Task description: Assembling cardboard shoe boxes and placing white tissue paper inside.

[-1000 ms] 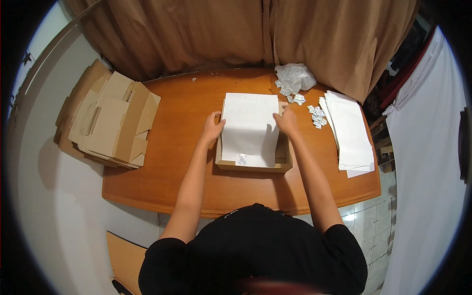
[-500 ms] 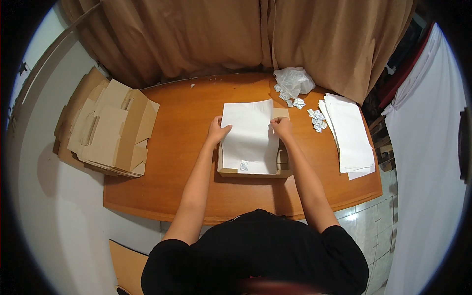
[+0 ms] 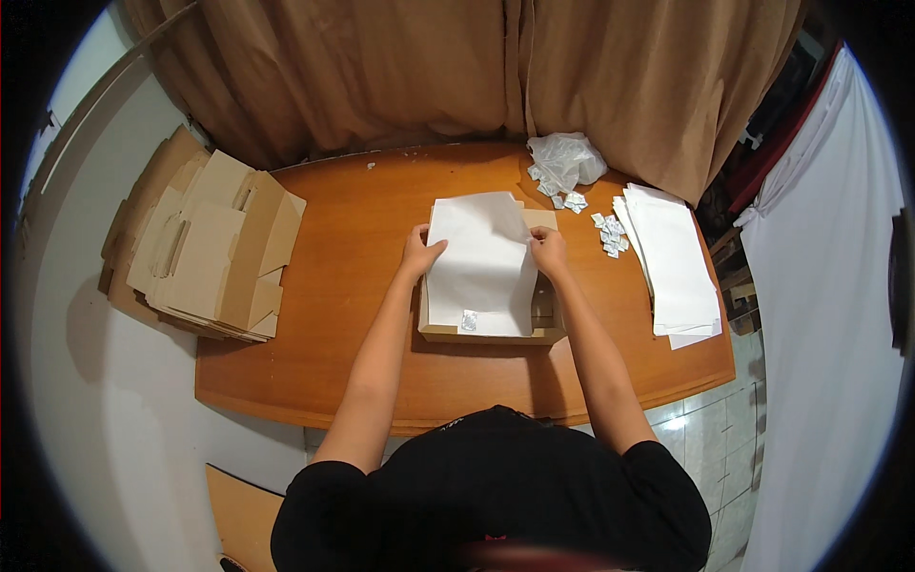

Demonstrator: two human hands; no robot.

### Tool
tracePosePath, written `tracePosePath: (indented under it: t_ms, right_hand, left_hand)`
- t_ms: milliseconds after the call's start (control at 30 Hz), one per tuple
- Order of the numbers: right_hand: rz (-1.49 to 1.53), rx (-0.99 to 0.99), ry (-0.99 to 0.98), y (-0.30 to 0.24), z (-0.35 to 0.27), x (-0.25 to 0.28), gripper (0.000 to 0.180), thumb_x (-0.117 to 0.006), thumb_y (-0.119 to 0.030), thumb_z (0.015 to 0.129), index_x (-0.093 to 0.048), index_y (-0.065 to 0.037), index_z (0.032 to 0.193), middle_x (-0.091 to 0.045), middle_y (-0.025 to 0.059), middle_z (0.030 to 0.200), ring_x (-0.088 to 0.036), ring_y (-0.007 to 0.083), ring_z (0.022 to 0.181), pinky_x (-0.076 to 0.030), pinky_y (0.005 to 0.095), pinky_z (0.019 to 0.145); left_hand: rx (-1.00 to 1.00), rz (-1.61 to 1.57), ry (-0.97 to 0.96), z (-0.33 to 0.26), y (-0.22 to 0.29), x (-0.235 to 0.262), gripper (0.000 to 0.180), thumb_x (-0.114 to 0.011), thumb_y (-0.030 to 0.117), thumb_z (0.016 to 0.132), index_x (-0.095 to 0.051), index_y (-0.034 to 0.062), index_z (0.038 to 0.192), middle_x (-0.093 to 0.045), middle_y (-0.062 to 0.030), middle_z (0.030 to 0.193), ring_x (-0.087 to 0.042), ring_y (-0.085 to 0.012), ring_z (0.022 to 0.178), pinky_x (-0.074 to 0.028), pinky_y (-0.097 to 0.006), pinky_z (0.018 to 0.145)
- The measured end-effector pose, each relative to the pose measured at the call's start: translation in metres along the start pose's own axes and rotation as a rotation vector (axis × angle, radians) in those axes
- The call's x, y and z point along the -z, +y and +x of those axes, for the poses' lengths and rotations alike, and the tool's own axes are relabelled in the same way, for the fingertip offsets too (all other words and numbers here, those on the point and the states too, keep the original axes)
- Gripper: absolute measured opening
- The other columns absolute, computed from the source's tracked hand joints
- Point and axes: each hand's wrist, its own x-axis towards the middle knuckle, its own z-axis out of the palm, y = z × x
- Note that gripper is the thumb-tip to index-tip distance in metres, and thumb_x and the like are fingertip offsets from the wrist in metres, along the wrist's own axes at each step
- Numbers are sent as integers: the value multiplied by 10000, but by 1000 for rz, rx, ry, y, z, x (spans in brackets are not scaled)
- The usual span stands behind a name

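Observation:
A cardboard box (image 3: 493,337) stands at the middle of the table, with a white sheet of paper (image 3: 479,272) lying over its opening. My left hand (image 3: 420,255) grips the sheet's left edge, thumb on top and the other fingers partly hidden at the box side. On the opposite edge, my right hand (image 3: 548,251) pinches the paper, which bends upward near it. A small silvery-white sachet (image 3: 470,321) rests on the sheet's near end. Along the right side, part of the box's inside shows beside the paper.
Flattened cardboard boxes (image 3: 205,253) are stacked at the left. Small white sachets (image 3: 610,234) lie loose at the right, near a translucent plastic bag (image 3: 569,160). A stack of white paper (image 3: 672,267) lies by the table's right edge. Brown curtains (image 3: 381,76) hang behind.
The paper's far right part has buckled more, and its right edge has drawn slightly inward, baring more of the box inside. My right hand has shifted a little. The whole view moved slightly.

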Motion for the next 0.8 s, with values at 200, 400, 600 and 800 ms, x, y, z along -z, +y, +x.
tracePosePath:
  t_ms: [200,400,600,800]
  right_hand:
    - [193,131,93,1,-23,19,69,-590,6,759,-640,-1,807,-543,55,725,-481,120,606,-419,260,590]
    - [200,177,158,14,-36,31,154,-547,44,774,-662,-39,834,-493,93,743,-537,177,714,-432,270,610]
    - [268,164,102,19,-47,31,212,-565,16,768,-664,-74,932,-532,85,803,-528,155,718,-434,252,613]
    - [486,-49,4,3,-77,36,490,-653,17,678,-514,-43,1144,-519,93,928,-524,135,731,-470,246,652]
  left_hand:
    - [118,-21,39,3,3,5,532,-753,218,679,-533,28,1125,-447,-161,1273,-347,-313,1199,-336,-403,979]
    - [-341,241,216,-18,19,14,235,-735,143,677,-688,168,906,-482,-81,1243,-332,-302,1166,-281,-383,1000]
    - [-255,70,254,-38,10,28,260,-678,142,755,-612,66,994,-570,-75,820,-570,-153,667,-478,-291,602]
    - [109,-30,-61,-88,29,30,516,-714,116,713,-455,-39,1132,-643,-109,753,-603,-150,611,-487,-272,582]
